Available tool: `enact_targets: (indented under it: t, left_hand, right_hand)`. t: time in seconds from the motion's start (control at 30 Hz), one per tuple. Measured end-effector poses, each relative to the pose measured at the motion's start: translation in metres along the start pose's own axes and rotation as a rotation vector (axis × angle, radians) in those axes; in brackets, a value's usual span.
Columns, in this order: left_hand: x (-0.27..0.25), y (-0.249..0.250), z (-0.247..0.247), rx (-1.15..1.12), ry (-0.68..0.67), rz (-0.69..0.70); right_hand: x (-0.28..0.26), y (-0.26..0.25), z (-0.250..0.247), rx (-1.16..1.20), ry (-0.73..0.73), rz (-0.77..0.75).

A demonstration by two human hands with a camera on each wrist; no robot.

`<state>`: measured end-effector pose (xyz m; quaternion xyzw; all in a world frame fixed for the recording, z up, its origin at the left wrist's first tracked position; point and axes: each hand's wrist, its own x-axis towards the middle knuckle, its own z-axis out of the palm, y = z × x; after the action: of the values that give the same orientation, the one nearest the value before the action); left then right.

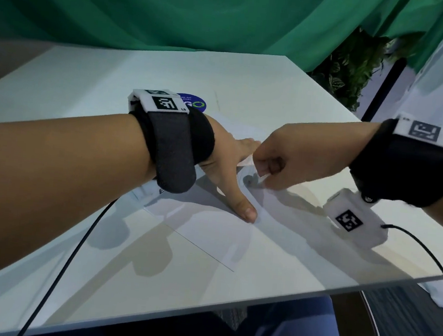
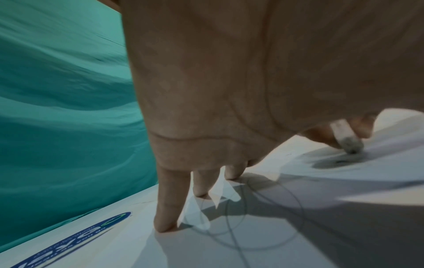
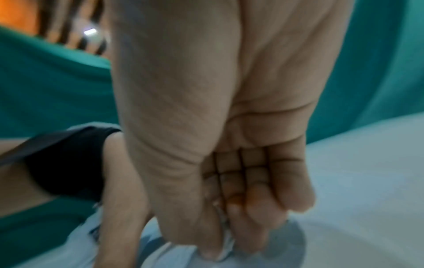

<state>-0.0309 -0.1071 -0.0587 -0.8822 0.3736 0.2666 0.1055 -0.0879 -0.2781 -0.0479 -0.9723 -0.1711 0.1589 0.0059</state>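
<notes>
While the left hand (image 1: 224, 160) pressed down flat on the sheet of paper (image 1: 208, 237), the right hand (image 1: 297, 156) rubbed a little white stick (image 2: 345, 136) on it. The paper lay on the white worktop (image 1: 101, 80).

The left grip was spread flat. Its fingers (image 2: 167, 204) were straight, with the tips on the far part of the paper, and the thumb pointed to the near part. It held nothing and only pinned the paper down. The right grip was curled tight. Its thumb and bent fingers pinched the stick. The stick's dirty grey end poked out and touched the middle of the paper, just beside the left hand.

A dark grey smudge (image 1: 249, 180) sat on the paper right under the tip of the stick. Thin round lines (image 2: 250, 215) were drawn on the paper too, under the left palm, and the space inside them looked plain.

I think the job was rubbing grey shade into a drawing. It looked like it was only near the start. One small patch was dark, and most of the paper was bare. The rest of the shading seemed left to do.

A blue sticker (image 1: 194, 104) sat on the worktop just past the far edge of the paper. A green cloth (image 1: 176, 9) hung well behind the paper.
</notes>
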Motion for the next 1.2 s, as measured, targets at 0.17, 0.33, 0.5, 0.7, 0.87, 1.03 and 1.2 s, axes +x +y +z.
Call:
enact_targets:
  t: [0.17,0.33,0.5,0.7,0.87,1.03,1.2]
  left_hand:
    - [-0.001,0.005,-0.002,0.070,-0.020,-0.103]
    - [0.001,0.002,-0.001,0.043,-0.037,-0.102]
    - [0.003,0.004,-0.003,0.066,-0.048,-0.115]
    - [-0.002,0.007,-0.004,0.042,-0.043,-0.113]
    - [0.003,0.005,-0.003,0.096,-0.044,-0.125]
    - [0.000,0.007,-0.003,0.070,-0.039,-0.124]
    - [0.001,0.007,-0.004,0.123,-0.034,-0.114]
  right_hand:
    - [0.022,0.033,-0.008,-0.025,0.177,0.151]
    - [0.016,0.012,-0.003,-0.005,0.059,0.016]
    - [0.031,0.029,-0.011,-0.072,0.169,0.107]
    - [0.019,0.007,-0.004,-0.035,0.034,-0.016]
    - [0.032,0.030,-0.010,-0.079,0.183,0.113]
    - [0.025,0.013,-0.004,-0.040,0.071,0.040]
    - [0.038,0.033,-0.014,-0.021,0.155,0.179]
